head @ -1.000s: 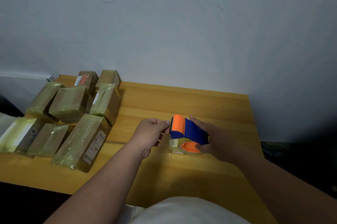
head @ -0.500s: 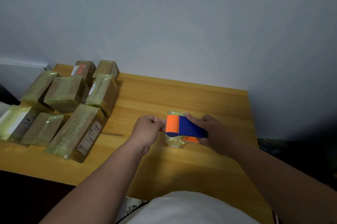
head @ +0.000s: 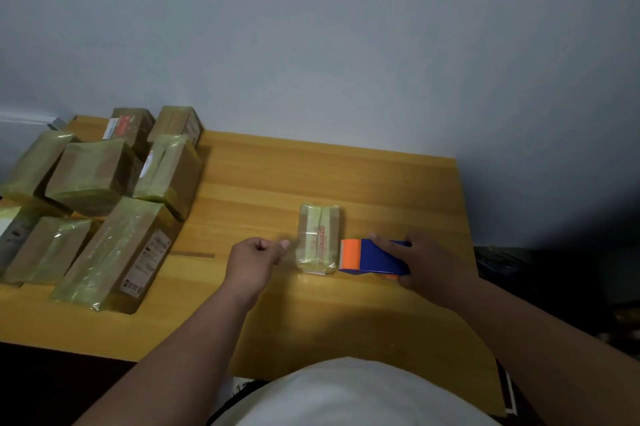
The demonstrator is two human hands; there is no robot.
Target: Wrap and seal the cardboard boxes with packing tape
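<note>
The small taped box [head: 318,239] lies loose on the desk [head: 381,183]; right hand [head: 429,266] grips the tape dispenser [head: 372,256] beside it, left hand [head: 258,257] pinches something unclear, maybe tape. Unheld, the box could skid, wrinkling the tape

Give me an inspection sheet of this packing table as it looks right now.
Surface: wooden table, against a pale wall.
Job's things: small tape-wrapped box lying flat; blue and orange tape dispenser just right of it.
Clutter: pile of tape-wrapped cardboard boxes at the left.
Grippers: left hand pinches what seems a clear tape end, left of the box; right hand grips the dispenser.
Cables: nothing seen.
Surroundings: dark, unclear area on the right.
</note>
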